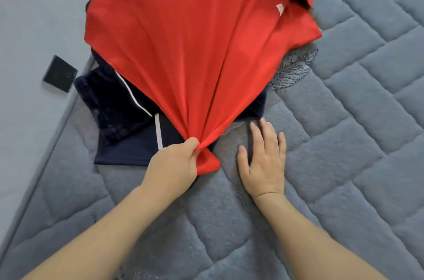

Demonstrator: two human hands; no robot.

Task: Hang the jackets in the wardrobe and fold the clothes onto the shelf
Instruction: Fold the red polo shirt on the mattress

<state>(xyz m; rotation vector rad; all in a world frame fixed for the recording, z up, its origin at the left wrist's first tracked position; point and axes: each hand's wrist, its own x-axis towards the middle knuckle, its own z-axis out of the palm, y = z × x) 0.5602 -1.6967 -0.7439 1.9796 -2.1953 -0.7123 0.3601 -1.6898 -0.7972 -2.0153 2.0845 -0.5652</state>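
Two bare forearms reach in from the near edge over a grey quilted bed (344,119). Left hand (174,162): fingers curled tight, pinching a bunched corner of the red garment (195,38), which fans out taut from that grip over a pile of dark navy clothes (128,119) with white stripes, near the wall. Right hand (263,160): fingers straight and slightly spread, palm down on the bed just beside the red cloth, holding nothing. Black wall plate (60,74) to the left. Step judged: drawing the red garment off the pile for folding. Next need: second grip by the right hand, then spreading it flat
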